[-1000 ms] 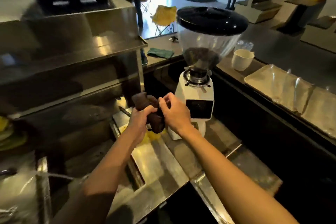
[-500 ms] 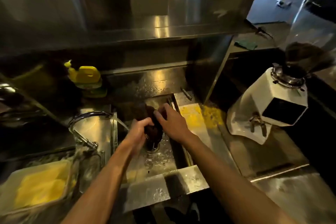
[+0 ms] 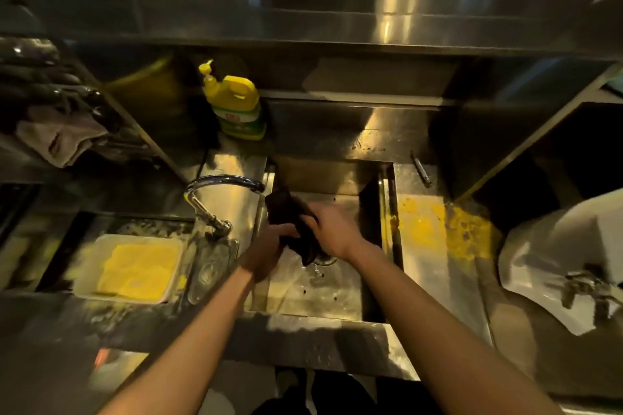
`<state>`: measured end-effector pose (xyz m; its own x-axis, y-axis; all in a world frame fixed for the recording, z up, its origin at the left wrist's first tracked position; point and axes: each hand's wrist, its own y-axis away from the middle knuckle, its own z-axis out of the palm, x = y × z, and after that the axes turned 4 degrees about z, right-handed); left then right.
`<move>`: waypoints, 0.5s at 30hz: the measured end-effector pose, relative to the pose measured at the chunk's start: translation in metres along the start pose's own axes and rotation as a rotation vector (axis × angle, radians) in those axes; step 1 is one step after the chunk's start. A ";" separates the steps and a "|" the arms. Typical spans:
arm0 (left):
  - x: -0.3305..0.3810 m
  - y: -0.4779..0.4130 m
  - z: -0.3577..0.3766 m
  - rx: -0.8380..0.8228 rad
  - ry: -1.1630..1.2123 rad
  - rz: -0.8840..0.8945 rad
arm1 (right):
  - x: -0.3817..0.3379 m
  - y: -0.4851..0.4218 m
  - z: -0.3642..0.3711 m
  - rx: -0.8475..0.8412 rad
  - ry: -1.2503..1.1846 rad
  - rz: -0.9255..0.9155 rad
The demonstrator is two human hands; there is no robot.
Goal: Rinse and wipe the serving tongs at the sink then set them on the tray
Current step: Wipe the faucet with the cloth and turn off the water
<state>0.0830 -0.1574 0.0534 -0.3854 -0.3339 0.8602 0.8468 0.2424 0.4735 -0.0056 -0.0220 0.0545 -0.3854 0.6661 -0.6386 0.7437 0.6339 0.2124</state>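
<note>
I see a sink (image 3: 340, 293) of brushed stainless steel, glossy and wet, with water beads on its floor. At its left edge rises a polished chrome faucet (image 3: 215, 199). I see both hands gripping a dark cloth (image 3: 296, 229), matt and soft. On the back ledge stands a glossy yellow plastic soap bottle (image 3: 237, 106). A white plastic tray (image 3: 128, 269) sits left, holding a matt yellow sponge-like pad. Grey cloths (image 3: 57, 138) hang far left.
</note>
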 end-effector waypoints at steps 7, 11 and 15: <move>-0.015 -0.004 -0.018 0.118 0.038 -0.038 | -0.004 -0.009 0.023 0.264 0.431 -0.275; -0.028 -0.004 -0.036 0.255 0.040 -0.091 | -0.010 -0.012 0.054 0.221 0.295 -0.317; -0.033 -0.012 -0.054 0.351 0.023 -0.096 | -0.025 -0.022 0.075 -0.022 0.121 -0.059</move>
<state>0.1053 -0.1990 0.0092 -0.4452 -0.3896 0.8062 0.6282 0.5057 0.5913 0.0284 -0.0817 0.0104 -0.4919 0.6693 -0.5568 0.7061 0.6809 0.1946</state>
